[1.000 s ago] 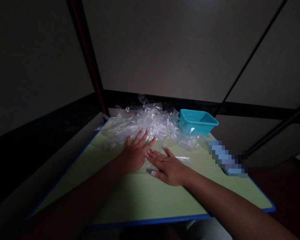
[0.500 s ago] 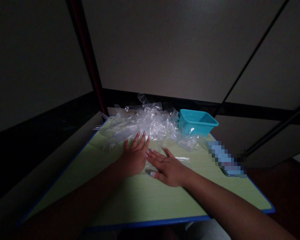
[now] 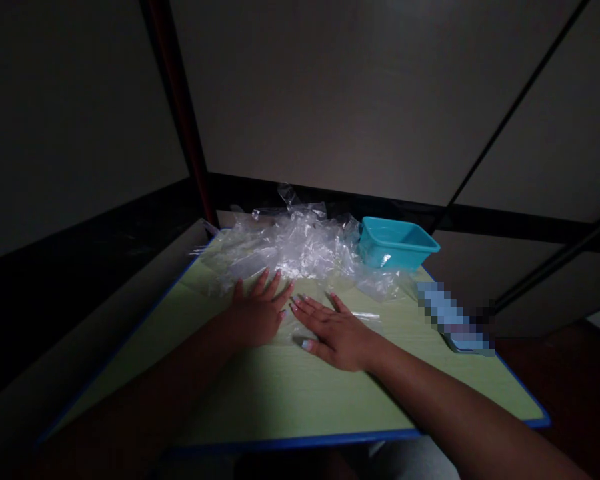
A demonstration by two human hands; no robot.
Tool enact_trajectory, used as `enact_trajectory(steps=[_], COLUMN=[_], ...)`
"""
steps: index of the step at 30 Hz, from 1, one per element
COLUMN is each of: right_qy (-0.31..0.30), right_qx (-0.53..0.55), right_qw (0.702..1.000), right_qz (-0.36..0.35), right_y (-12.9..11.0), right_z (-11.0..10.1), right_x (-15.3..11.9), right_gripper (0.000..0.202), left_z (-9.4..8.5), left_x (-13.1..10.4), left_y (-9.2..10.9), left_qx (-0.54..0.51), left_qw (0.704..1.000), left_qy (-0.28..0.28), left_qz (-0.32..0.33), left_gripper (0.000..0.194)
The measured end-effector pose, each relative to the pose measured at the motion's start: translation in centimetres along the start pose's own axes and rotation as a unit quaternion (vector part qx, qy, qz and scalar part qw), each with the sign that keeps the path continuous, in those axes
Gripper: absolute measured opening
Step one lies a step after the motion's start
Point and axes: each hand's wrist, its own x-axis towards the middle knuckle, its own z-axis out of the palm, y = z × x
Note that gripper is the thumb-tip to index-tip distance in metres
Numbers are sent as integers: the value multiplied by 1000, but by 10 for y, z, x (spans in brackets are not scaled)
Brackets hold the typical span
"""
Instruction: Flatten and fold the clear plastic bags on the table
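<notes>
Crumpled clear plastic (image 3: 305,243) heaps against the turquoise tub (image 3: 405,257), its inside indistinct

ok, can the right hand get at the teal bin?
Probably yes: the right hand lies flat, gripping nothing, and the teal bin stands uncovered; only clear plastic crowds its left and near sides.

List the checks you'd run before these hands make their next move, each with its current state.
1. Right hand spread palm-down over the flat clear plastic: ok.
2. Left hand free, fingers spread, gripping nothing: ok.
3. Flat plastic's whole outline visible: not ok, the right hand covers part of it.
4. Flat plastic separate from the crumpled plastic pile behind: cannot tell, transparent edges blend.
5. Turquoise container upright: ok.
6. Container clear of loose plastic: not ok, some lies against its front.
</notes>
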Motion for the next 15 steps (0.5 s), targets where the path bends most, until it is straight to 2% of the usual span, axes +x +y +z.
enact_trajectory(steps=[10, 12, 15], right_qy=[6, 6, 0], right_qx=[-3, -4, -2], right_qw=[1000, 1000, 1000], right_qz=[-1, -5, -13], right_y=[-2, -1, 3], right_z=[-1, -2, -3], right_x=[-2, -3, -5], right_gripper=[61, 63, 67], left_z=[-15, -16, -17], left_x=[-1, 0, 4], left_y=[-18, -20, -17], left_qx=[-7, -11, -16], left_qw=[998, 998, 998], left_qy=[-61, -44, 42], left_qz=[-25, -36, -45], left_gripper=[58, 58, 59])
